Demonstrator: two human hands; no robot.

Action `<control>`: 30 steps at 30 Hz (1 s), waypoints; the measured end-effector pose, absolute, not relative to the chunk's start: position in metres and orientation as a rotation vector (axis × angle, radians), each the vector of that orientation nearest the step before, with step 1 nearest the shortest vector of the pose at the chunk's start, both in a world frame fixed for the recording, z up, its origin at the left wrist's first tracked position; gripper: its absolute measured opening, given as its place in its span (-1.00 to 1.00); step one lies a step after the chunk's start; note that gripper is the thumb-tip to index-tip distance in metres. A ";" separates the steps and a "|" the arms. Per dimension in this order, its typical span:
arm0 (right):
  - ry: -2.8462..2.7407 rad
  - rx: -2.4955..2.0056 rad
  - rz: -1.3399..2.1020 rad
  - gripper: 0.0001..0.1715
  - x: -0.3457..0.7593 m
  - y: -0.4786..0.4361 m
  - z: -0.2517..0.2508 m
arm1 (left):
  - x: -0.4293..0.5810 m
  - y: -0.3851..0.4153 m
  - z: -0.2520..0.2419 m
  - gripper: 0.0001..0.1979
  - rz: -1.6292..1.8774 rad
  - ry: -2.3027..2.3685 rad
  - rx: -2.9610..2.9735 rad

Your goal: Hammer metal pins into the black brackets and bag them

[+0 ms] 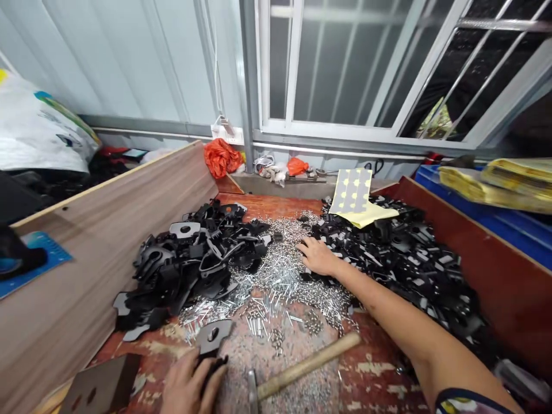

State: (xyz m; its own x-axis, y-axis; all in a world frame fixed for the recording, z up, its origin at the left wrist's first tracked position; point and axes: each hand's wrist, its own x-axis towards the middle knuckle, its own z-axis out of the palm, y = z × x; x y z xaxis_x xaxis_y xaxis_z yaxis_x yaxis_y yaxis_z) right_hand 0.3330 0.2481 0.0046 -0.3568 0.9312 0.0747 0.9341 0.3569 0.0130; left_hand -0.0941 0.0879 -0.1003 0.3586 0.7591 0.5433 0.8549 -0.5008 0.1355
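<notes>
My left hand (192, 382) is at the bottom, its fingers closed round a black part with a grey plate (214, 336) that has a hole. My right hand (318, 256) reaches to the pile of small metal pins (280, 264), its fingers bent over the pile's right edge; anything between the fingertips is too small to make out. A hammer with a wooden handle (310, 365) lies between my arms. Black parts with grey plates (202, 253) are heaped left of the pins, and smaller black parts (414, 264) are heaped on the right.
Wooden boards wall the worn red table (371, 368) at the left (129, 201) and right (495, 276). A brown block (101, 385) with holes stands at the bottom left. A sticker sheet (351, 191) lies on the right heap. Orange bags (222, 158) sit at the back.
</notes>
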 end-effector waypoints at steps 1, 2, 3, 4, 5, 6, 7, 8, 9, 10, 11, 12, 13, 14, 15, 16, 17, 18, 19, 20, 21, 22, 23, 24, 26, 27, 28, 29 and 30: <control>-2.551 -1.737 -0.090 -0.50 0.339 0.237 0.006 | -0.099 0.089 -0.098 -0.62 -0.849 -1.508 -2.407; -2.556 -1.728 -0.094 -0.51 0.346 0.227 0.008 | -0.101 0.090 -0.094 -0.58 -0.862 -1.539 -2.393; -2.554 -1.727 -0.095 -0.51 0.352 0.217 0.010 | -0.102 0.090 -0.090 -0.55 -0.872 -1.569 -2.402; -2.544 -1.737 -0.093 -0.50 0.358 0.208 0.012 | -0.101 0.090 -0.086 -0.53 -0.879 -1.607 -2.419; -2.531 -1.758 -0.087 -0.49 0.363 0.198 0.015 | -0.099 0.089 -0.081 -0.54 -0.874 -1.650 -2.448; -2.511 -1.777 -0.080 -0.46 0.369 0.189 0.019 | -0.096 0.086 -0.076 -0.57 -0.854 -1.701 -2.473; -2.474 -1.787 -0.076 -0.43 0.376 0.179 0.024 | -0.092 0.084 -0.072 -0.60 -0.814 -1.749 -2.490; -2.411 -1.785 -0.080 -0.38 0.384 0.168 0.029 | -0.088 0.081 -0.068 -0.62 -0.766 -1.792 -2.491; -2.320 -1.775 -0.090 -0.33 0.392 0.155 0.034 | -0.085 0.078 -0.065 -0.64 -0.722 -1.821 -2.474; -2.201 -1.766 -0.107 -0.31 0.402 0.139 0.039 | -0.082 0.076 -0.062 -0.64 -0.669 -1.833 -2.461; -2.066 -1.769 -0.122 -0.30 0.412 0.121 0.044 | -0.080 0.074 -0.059 -0.65 -0.619 -1.834 -2.448; -1.931 -1.797 -0.124 -0.34 0.422 0.099 0.047 | -0.078 0.072 -0.058 -0.66 -0.577 -1.836 -2.428; -1.813 -1.852 -0.113 -0.39 0.430 0.074 0.048 | -0.078 0.071 -0.056 -0.66 -0.539 -1.838 -2.407; -1.719 -1.920 -0.094 -0.45 0.437 0.047 0.048 | -0.077 0.070 -0.055 -0.66 -0.504 -1.848 -2.383; -1.648 -1.989 -0.073 -0.50 0.442 0.019 0.044 | -0.077 0.069 -0.054 -0.65 -0.469 -1.862 -2.367; -1.598 -2.051 -0.052 -0.53 0.445 -0.009 0.039 | -0.077 0.068 -0.053 -0.65 -0.440 -1.878 -2.365; -1.568 -2.094 -0.040 -0.55 0.444 -0.035 0.030 | -0.077 0.066 -0.053 -0.65 -0.419 -1.894 -2.375; -1.546 -2.122 -0.034 -0.56 0.442 -0.058 0.020 | -0.077 0.064 -0.053 -0.65 -0.414 -1.912 -2.383; -1.526 -2.139 -0.034 -0.57 0.437 -0.077 0.010 | -0.076 0.061 -0.053 -0.65 -0.423 -1.933 -2.382; -1.505 -2.148 -0.031 -0.58 0.431 -0.093 -0.001 | -0.076 0.058 -0.053 -0.66 -0.443 -1.955 -2.373; -1.487 -2.146 -0.024 -0.58 0.423 -0.104 -0.011 | -0.075 0.055 -0.053 -0.66 -0.465 -1.974 -2.359; -1.473 -2.137 -0.019 -0.57 0.415 -0.111 -0.020 | -0.074 0.053 -0.052 -0.66 -0.488 -1.993 -2.340; -1.464 -2.122 -0.017 -0.54 0.407 -0.115 -0.027 | -0.072 0.051 -0.052 -0.67 -0.505 -2.006 -2.324; -1.469 -2.107 -0.013 -0.49 0.401 -0.116 -0.031 | -0.071 0.050 -0.051 -0.68 -0.513 -2.013 -2.316; -1.519 -2.086 -0.006 -0.41 0.390 -0.114 -0.036 | -0.069 0.050 -0.050 -0.68 -0.527 -2.017 -2.309; -1.553 -2.084 -0.004 -0.37 0.387 -0.111 -0.037 | -0.068 0.051 -0.050 -0.68 -0.540 -2.022 -2.298; -1.581 -2.082 0.003 -0.34 0.384 -0.108 -0.037 | -0.068 0.051 -0.050 -0.68 -0.554 -2.025 -2.293; -1.603 -2.075 0.025 -0.31 0.382 -0.105 -0.037 | -0.069 0.052 -0.050 -0.67 -0.569 -2.026 -2.292; -1.620 -2.062 0.057 -0.31 0.379 -0.102 -0.037 | -0.069 0.053 -0.051 -0.67 -0.579 -2.019 -2.308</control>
State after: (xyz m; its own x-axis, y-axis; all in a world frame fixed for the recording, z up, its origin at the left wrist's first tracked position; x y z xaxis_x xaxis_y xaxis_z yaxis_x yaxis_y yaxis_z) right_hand 0.3793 -0.1018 -0.0368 0.2861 0.9182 0.2742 0.8964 -0.1553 -0.4151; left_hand -0.0692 0.0531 -0.0510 0.0943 0.9530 0.2880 0.9607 -0.1630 0.2247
